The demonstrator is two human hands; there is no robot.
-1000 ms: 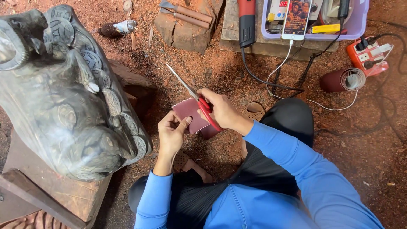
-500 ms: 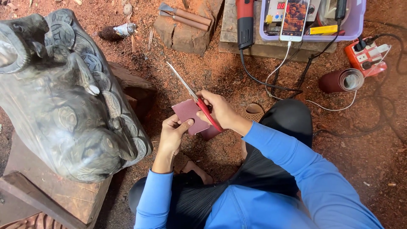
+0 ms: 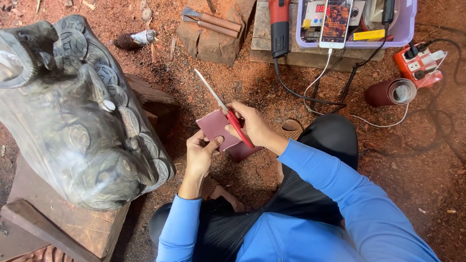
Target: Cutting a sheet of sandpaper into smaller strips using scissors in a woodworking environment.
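a: start with the biggest item. the dark carved wooden statue sits on a wooden block at the person's left, just beside the left forearm. as i read it, a sudden elbow swing could knock it; it looks heavy, so the risk is more to the arm than to the carving.

b: and the floor behind?

a: power cables run across the sawdust from the red power tool and the red power strip. a roll of sandpaper lies near the strip. a foot shift could snag a cable and pull the plastic tray with the phone off its plank.

b: now the work itself.

a: the sheet of maroon sandpaper is held in the air between both hands, above the person's lap. the left hand has thumb and fingers pinched together on its lower edge. the right hand has its fingers closed through the red handles of the scissors; the blades lie together, pointing up and away, and the tip stands clear of the sheet.

b: hazards there?

a: three, in my judgement. the left thumb sits near the cut line, so a fast closing stroke could nick it. the sheet is gripped at one edge only, so it may flex and the cut wander. abrasive grit could dull or jam the blades.
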